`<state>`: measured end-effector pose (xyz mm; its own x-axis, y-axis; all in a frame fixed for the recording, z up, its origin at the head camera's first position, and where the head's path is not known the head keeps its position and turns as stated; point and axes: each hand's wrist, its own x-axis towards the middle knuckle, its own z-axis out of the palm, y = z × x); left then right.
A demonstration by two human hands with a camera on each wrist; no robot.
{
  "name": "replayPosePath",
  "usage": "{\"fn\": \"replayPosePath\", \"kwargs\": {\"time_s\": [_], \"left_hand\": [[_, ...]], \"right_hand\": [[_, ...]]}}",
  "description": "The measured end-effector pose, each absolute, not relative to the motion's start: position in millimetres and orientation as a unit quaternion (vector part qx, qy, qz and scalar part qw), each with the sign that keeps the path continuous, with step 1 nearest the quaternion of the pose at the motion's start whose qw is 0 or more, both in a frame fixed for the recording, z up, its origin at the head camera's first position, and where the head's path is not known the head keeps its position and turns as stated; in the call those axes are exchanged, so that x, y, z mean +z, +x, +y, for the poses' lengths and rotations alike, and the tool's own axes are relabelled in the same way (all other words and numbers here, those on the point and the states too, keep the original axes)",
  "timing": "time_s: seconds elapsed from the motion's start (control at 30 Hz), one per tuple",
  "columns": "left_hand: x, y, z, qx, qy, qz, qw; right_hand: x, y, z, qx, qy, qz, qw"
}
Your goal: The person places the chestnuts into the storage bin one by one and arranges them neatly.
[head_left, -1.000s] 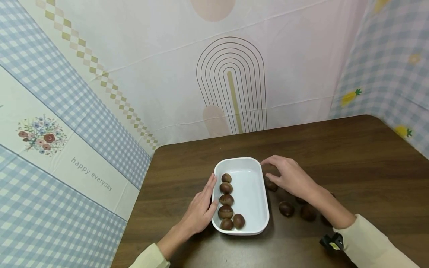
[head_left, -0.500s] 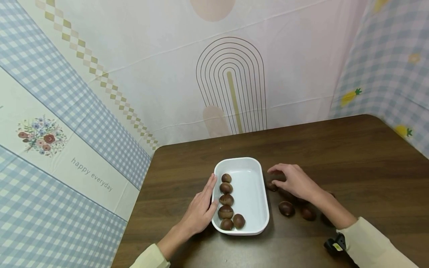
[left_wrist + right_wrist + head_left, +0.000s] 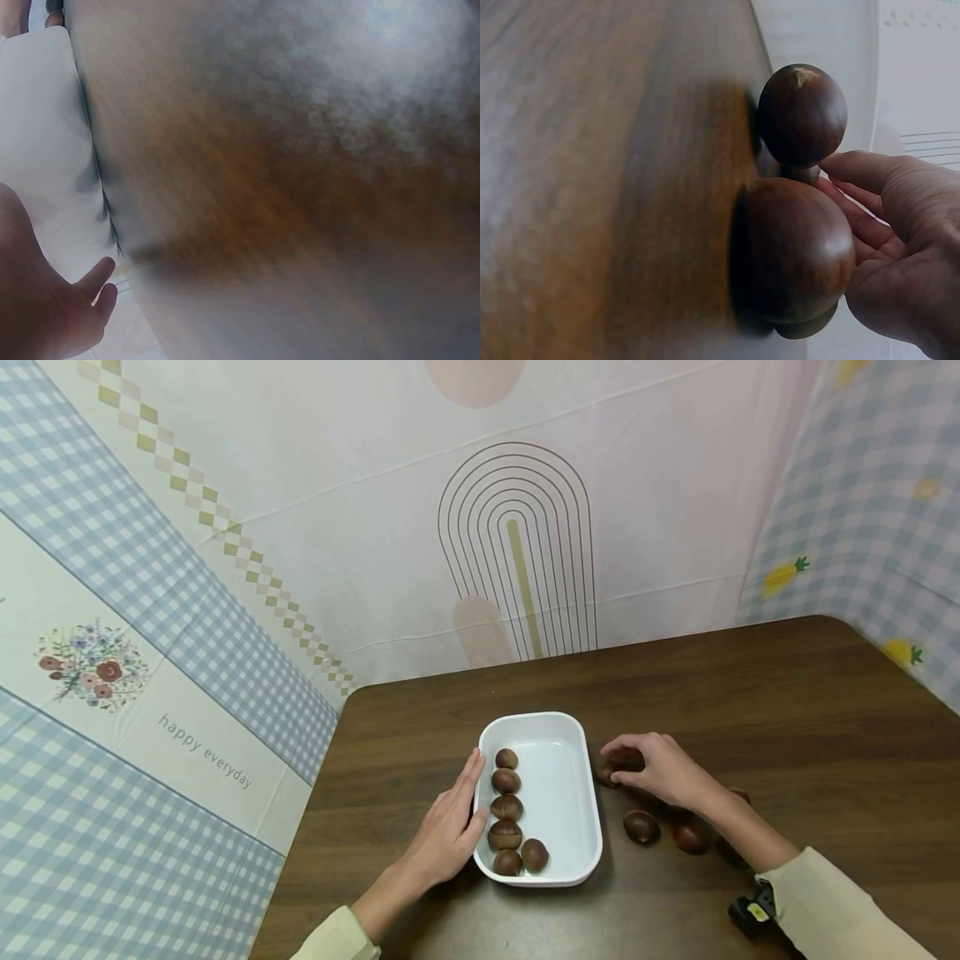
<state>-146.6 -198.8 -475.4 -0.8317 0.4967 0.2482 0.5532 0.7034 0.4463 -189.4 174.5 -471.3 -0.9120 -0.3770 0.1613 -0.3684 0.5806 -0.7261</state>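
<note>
A white rectangular dish (image 3: 555,802) stands on the table, with a column of chestnuts (image 3: 506,807) along its left side and one more chestnut (image 3: 535,855) beside the column's near end. My left hand (image 3: 447,827) rests along the dish's left wall, fingers straight. Just right of the dish, my right hand (image 3: 667,772) pinches a chestnut (image 3: 606,774) between thumb and fingers, the chestnut still low at the tabletop. In the right wrist view, two nearer chestnuts (image 3: 799,251) partly cover that pinch.
More chestnuts lie right of the dish, among them one chestnut (image 3: 641,827) and another (image 3: 691,837) near my right forearm, which hides part of the group. The brown wooden table (image 3: 787,710) meets a patterned cloth (image 3: 375,527) at its back edge.
My right hand has moved from the dish's right rim slightly nearer and down onto the chestnut, its thumb and fingers closing round it. The left hand and the dish have stayed put.
</note>
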Motion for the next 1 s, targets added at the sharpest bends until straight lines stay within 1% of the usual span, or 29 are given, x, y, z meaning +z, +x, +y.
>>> {"fn": "replayPosePath", "kwargs": {"time_s": [0.13, 0.7, 1.0], "left_hand": [[-475.5, -146.8, -198.8, -0.259, -0.286, -0.921, 0.056], [-475.2, -146.9, -198.8, -0.264, -0.286, -0.920, 0.055], [-475.6, -146.9, -198.1, -0.268, -0.285, -0.919, 0.056]], "right_hand": [[-473.5, -190.2, 174.9, -0.405, -0.212, 0.889, 0.011], [-478.5, -193.5, 171.9, -0.357, -0.257, 0.898, -0.013], [-475.3, -192.2, 171.6, -0.361, -0.252, 0.897, -0.020]]}}
